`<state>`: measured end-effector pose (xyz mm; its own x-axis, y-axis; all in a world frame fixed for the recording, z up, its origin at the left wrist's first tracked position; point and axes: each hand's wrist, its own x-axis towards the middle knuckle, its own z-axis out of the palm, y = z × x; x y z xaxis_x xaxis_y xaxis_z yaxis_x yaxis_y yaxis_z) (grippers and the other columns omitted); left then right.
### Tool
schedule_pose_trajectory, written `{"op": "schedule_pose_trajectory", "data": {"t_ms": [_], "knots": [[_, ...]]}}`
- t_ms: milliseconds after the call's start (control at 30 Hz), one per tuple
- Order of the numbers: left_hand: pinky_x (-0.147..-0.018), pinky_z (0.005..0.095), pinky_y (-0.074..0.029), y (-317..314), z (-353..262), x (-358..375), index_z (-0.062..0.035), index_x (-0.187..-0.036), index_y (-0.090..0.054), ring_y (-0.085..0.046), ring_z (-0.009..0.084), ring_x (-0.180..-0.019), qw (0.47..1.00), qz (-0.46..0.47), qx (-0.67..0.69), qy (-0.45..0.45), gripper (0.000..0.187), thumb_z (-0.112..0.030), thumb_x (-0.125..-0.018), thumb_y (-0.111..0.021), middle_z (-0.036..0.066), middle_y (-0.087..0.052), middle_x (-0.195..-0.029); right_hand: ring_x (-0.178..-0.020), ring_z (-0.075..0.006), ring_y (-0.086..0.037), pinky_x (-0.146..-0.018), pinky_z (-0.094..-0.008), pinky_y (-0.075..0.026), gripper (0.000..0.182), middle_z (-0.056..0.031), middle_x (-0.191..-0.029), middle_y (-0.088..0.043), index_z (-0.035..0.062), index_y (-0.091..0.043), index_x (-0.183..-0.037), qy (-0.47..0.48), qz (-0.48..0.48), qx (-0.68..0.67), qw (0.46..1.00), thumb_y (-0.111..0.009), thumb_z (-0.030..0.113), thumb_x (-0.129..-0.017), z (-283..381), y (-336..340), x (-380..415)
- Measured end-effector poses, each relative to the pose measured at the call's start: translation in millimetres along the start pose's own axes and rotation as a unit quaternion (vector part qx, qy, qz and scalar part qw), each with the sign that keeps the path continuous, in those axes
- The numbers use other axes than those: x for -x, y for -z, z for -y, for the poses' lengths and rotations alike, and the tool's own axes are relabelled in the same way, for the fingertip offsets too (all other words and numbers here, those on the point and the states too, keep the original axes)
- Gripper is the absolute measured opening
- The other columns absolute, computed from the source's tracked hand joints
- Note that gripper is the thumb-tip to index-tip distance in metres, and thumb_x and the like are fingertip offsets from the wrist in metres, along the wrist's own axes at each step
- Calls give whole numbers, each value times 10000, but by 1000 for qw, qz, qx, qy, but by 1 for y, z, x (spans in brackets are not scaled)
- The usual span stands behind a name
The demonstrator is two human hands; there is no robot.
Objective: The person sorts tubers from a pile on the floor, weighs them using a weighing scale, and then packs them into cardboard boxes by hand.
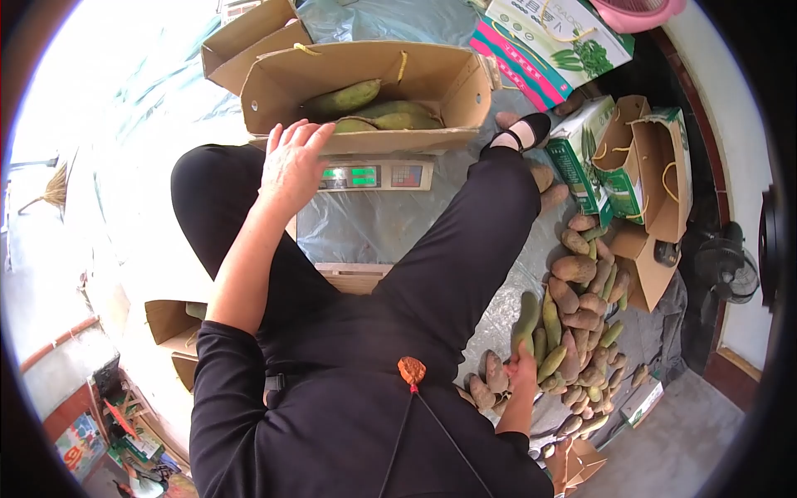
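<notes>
An open cardboard box (286, 75) with yellow cord handles stands on a digital scale (407, 176) in front of me, and large green radishes (353, 98) lie inside it. At the box's near left edge, my left hand (290, 166) rests with its fingers stretched out, holding nothing. Down on my right side, my right hand (523, 369) grips a green radish (525, 319) by its lower end. Beside that hand spreads a pile of green and reddish-brown radishes (574, 268), several of them coated with soil.
Green-and-white cartons (581, 149) and an open brown carton (646, 266) stand on the right, near a black fan (724, 270). A printed carton (556, 46) lies at the top right. Plastic sheeting (365, 228) covers the floor. Another open box (170, 328) is at the left.
</notes>
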<state>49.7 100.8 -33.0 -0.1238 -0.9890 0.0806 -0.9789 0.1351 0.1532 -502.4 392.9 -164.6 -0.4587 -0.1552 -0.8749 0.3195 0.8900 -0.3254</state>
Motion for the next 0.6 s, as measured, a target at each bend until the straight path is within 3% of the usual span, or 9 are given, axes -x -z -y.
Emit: {"op": "schedule_pose_trajectory", "data": {"t_ms": [100,133,233,300,333,400,500,567,600], "knots": [[-1087,478,-252,2,1,0,-113,-1272,-482,-425,271,-1244,1000,5,12,1,573,-95,-737,-685,91,-530,-1222,-449,-113,-431,-380,-243,-394,301,9,-624,-435,87,-570,-871,232,-2,110,966,-563,386,-899,84,-29,26],[-1086,478,-253,2,2,0,-112,-1272,-482,-427,273,-1240,1000,6,15,-1,573,-95,-736,-687,91,-530,-1220,-460,-113,-466,-376,-242,-390,288,3,-637,-464,57,-593,-916,315,-26,199,927,-555,343,-906,125,-50,60],[-1090,479,-251,6,3,1,-114,-1276,-483,-431,268,-1236,999,15,30,-3,577,-99,-739,-692,82,-531,-1223,-469,-73,-447,-390,-242,-341,266,-13,-746,-592,46,-613,-1080,449,-31,258,855,-565,231,-896,223,-99,136],[-1092,481,-248,5,4,2,-114,-1277,-487,-428,264,-1240,999,17,39,0,577,-100,-738,-691,78,-529,-1230,-764,-144,-585,-699,-280,-475,345,-76,-930,-655,-12,-578,-1152,571,-37,313,758,-598,198,-879,273,-125,165],[-1093,482,-246,6,3,2,-115,-1279,-489,-426,261,-1243,999,24,41,6,577,-102,-738,-691,74,-529,-1235,-901,-170,-593,-830,-307,-454,383,-112,-997,-659,-33,-557,-1182,563,-10,305,768,-611,181,-870,295,-146,196],[-1093,482,-245,5,5,3,-114,-1273,-494,-424,259,-1245,998,16,53,7,573,-103,-736,-693,72,-535,-1221,-902,-200,-624,-820,-310,-463,407,-141,-1017,-658,21,-556,-1221,666,-12,349,659,-623,151,-841,326,-180,228],[-1093,481,-241,-1,7,3,-113,-1260,-505,-423,258,-1244,998,1,61,12,559,-100,-734,-693,75,-538,-1207,-920,-231,-647,-795,-333,-477,439,-152,-1012,-666,57,-553,-1236,686,3,405,604,-633,157,-817,354,-238,275],[-1093,481,-238,-4,9,2,-112,-1252,-510,-427,259,-1237,999,9,43,14,548,-101,-735,-692,77,-537,-1206,-884,-261,-658,-765,-341,-490,396,-117,-957,-681,50,-593,-1157,714,-55,529,456,-645,220,-803,366,-274,291],[-1093,482,-237,-4,8,2,-112,-1248,-512,-430,260,-1232,999,8,43,18,547,-102,-733,-697,78,-538,-1203,-884,-261,-658,-765,-341,-490,396,-117,-957,-681,50,-593,-1157,717,-51,528,453,-645,220,-803,368,-291,298]]}}
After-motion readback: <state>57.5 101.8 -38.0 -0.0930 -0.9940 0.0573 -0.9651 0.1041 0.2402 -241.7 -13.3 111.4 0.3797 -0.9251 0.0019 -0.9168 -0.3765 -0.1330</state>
